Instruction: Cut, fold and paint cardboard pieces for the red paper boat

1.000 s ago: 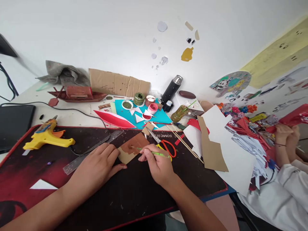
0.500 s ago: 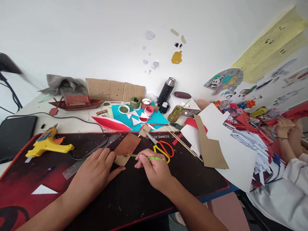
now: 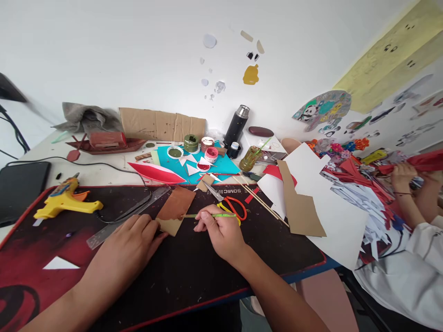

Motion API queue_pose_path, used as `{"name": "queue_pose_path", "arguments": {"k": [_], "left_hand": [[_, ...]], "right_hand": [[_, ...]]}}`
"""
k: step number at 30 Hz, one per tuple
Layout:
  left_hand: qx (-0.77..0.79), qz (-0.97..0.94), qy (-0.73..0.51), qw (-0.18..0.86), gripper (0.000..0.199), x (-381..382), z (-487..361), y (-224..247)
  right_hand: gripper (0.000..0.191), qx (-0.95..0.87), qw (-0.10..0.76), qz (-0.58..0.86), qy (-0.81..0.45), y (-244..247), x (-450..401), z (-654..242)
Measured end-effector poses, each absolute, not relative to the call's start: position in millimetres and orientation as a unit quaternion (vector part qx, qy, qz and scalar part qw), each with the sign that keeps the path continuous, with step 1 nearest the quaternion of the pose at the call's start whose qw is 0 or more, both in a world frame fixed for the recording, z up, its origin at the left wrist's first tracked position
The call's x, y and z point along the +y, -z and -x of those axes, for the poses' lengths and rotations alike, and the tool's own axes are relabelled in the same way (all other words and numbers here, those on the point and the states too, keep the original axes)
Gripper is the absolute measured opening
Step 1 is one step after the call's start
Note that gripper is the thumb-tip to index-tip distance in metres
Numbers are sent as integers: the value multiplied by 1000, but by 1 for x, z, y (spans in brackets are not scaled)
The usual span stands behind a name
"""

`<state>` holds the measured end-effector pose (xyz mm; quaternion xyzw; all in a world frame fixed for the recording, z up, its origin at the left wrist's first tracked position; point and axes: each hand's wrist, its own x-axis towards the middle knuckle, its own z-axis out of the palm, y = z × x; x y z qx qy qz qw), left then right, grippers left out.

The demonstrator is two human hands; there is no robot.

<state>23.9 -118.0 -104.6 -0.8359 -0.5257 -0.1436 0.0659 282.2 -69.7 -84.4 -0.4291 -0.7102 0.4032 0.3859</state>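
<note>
A cardboard piece (image 3: 176, 203) lies tilted on the dark mat, brown paint over its upper part and bare tan at its lower end. My left hand (image 3: 133, 237) pinches its lower left edge between thumb and fingers. In my right hand (image 3: 221, 233) is a thin green paintbrush (image 3: 221, 215), its tip touching the card's right edge near the border of the paint. Orange and yellow scissors (image 3: 230, 205) lie just beyond my right hand, partly hidden by it. A small tan card piece (image 3: 205, 182) rests by their blades.
A yellow glue gun (image 3: 69, 203) and clear ruler (image 3: 104, 233) lie left. Paint jars (image 3: 191, 144) stand on blue paper (image 3: 224, 163), near a murky brush jar (image 3: 249, 159) and a black flask (image 3: 237, 124). Another person's hands (image 3: 403, 177) hold red material at right.
The brush tip has moved to the card's right edge, and my left hand has shifted down the card, uncovering more of its bare end. The view has moved slightly.
</note>
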Motion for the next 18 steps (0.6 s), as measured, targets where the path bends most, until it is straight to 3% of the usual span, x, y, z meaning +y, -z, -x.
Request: {"name": "queue_pose_path", "arguments": {"k": [6, 11, 18], "left_hand": [[-502, 845, 159, 94, 49, -126, -34, 101], [-492, 857, 153, 27, 46, -131, -26, 111], [-489, 858, 152, -24, 39, -129, -14, 118]], "right_hand": [[54, -684, 413, 442, -407, 85, -59, -288], [49, -720, 381, 440, -378, 84, -66, -291], [52, -697, 416, 451, -371, 85, -53, -294]]}}
